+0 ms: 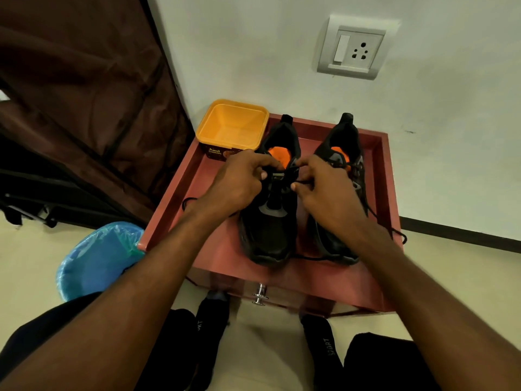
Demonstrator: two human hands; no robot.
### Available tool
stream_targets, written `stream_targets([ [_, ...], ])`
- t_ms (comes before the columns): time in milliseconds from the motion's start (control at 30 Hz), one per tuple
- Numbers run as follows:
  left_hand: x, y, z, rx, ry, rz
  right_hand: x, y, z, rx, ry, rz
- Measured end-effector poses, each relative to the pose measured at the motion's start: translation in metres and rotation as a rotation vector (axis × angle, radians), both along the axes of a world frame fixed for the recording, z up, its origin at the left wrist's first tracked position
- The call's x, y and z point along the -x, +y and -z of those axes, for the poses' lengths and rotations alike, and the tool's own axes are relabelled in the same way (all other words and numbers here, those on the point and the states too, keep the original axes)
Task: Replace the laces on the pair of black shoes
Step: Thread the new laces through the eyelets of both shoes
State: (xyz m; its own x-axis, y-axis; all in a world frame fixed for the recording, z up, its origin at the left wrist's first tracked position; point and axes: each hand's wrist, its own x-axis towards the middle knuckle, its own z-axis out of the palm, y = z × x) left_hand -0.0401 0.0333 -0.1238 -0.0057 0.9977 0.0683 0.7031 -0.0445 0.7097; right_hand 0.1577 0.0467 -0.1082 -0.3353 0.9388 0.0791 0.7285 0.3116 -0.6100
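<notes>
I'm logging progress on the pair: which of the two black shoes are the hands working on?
The left shoe, beside the yellow tub. Both hands pinch its lace at the tongue; the right shoe sits untouched.

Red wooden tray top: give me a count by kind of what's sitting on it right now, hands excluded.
Black sports shoes with orange insoles: 2
Yellow square plastic tub: 1
Loose black lace, trailing over the red wooden tray top: at least 1
Total: 4
</notes>
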Motion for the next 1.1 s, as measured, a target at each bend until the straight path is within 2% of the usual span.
stream_targets([
  [67,0.001,-0.001,-0.001,0.010,-0.012,0.010,-0.001,0.001,0.000,-0.106,0.042,0.030],
  [200,0.002,-0.003,-0.004,0.045,-0.046,0.015,-0.026,0.021,-0.025,-0.257,0.415,0.518],
  [267,0.003,-0.003,-0.004,0.049,-0.037,0.024,-0.034,0.024,-0.030,-0.364,0.321,0.610],
  [367,0.006,-0.004,-0.006,0.043,-0.028,0.027,-0.017,0.011,-0.024,-0.354,0.199,0.332],
  [433,0.006,-0.004,-0.007,0.039,-0.014,0.031,0.000,0.001,-0.015,-0.218,0.072,0.131],
  [500,0.006,-0.005,-0.009,0.034,-0.006,0.029,0.009,-0.003,-0.005,-0.065,-0.058,0.033],
  [600,0.006,-0.009,-0.010,0.037,-0.044,0.016,0.003,-0.001,-0.009,-0.092,-0.058,0.085],
  [733,0.005,-0.013,-0.013,0.034,-0.062,-0.009,-0.028,0.014,-0.034,-0.294,0.125,0.546],
  [767,0.005,-0.013,-0.015,0.043,-0.064,-0.022,-0.034,0.017,-0.035,-0.343,0.120,0.587],
  [800,0.005,-0.012,-0.016,0.056,-0.071,-0.038,-0.038,0.018,-0.034,-0.373,0.102,0.565],
  [867,0.005,-0.011,-0.017,0.079,-0.080,-0.061,-0.031,0.014,-0.029,-0.370,0.037,0.373],
  [933,0.004,-0.011,-0.018,0.086,-0.060,-0.067,-0.012,0.004,-0.020,-0.241,-0.058,0.136],
  [1000,0.004,-0.011,-0.018,0.086,-0.036,-0.077,0.002,-0.004,-0.009,-0.035,-0.117,-0.002],
  [1033,0.004,-0.011,-0.017,0.089,-0.034,-0.085,0.004,-0.005,-0.006,-0.011,-0.127,-0.009],
  [1100,0.005,-0.011,-0.017,0.091,-0.040,-0.094,-0.001,-0.001,-0.010,-0.121,-0.109,0.083],
])
